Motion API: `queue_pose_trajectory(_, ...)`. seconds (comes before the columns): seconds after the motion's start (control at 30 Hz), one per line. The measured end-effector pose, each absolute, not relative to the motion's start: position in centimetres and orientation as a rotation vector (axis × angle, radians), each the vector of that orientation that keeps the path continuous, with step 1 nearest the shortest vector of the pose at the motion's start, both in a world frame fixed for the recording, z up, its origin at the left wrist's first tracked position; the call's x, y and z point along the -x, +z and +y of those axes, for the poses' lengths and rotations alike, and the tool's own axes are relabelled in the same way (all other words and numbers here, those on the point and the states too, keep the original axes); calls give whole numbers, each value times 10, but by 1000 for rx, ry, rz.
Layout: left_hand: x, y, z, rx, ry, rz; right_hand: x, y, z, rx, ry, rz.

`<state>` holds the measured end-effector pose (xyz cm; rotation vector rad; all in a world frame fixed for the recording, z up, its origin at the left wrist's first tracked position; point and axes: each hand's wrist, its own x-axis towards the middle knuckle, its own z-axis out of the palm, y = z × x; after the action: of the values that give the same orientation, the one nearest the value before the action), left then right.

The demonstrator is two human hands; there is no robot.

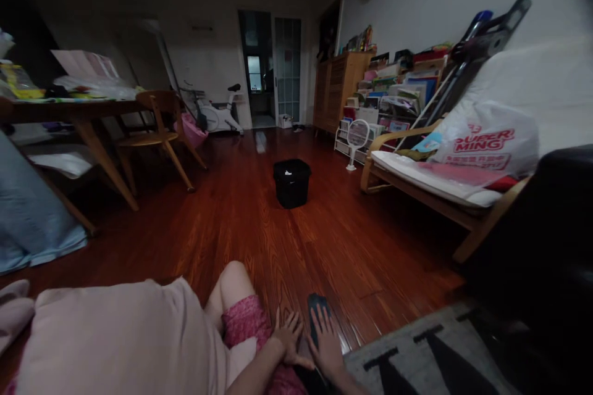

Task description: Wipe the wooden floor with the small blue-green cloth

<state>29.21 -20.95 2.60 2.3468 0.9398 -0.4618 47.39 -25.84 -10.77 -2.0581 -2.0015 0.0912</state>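
Note:
My left hand is at the bottom middle, palm down, with its fingers spread over pink patterned cloth and the floor beyond. Close beside it, my right hand lies with fingers stretched out over a dark rounded thing. That thing may be a slipper or a covered foot; my hand hides most of it. The two thumbs are near each other, and neither hand grips anything that I can see. A bent bare knee shows to the left of the hands.
A lidded black bin stands on the reddish wood floor ahead. Left are a pale cushion, a wooden chair and a table. Right are a bench with a plastic bag, and a grey rug.

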Motion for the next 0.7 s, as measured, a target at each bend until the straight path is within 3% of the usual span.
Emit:
queue_pose_trajectory(0.2,-291,31,-211,-2359,-451,914,-589,-61,-224,2497,93,-1606)
queue_pose_trajectory(0.37,-291,24,-209,-2370,-412,861,-642,-71,-231,2721,-13,-1234)
queue_pose_trajectory(0.7,-289,29,-209,-2355,-342,831,-490,-130,-274,2244,83,-1910)
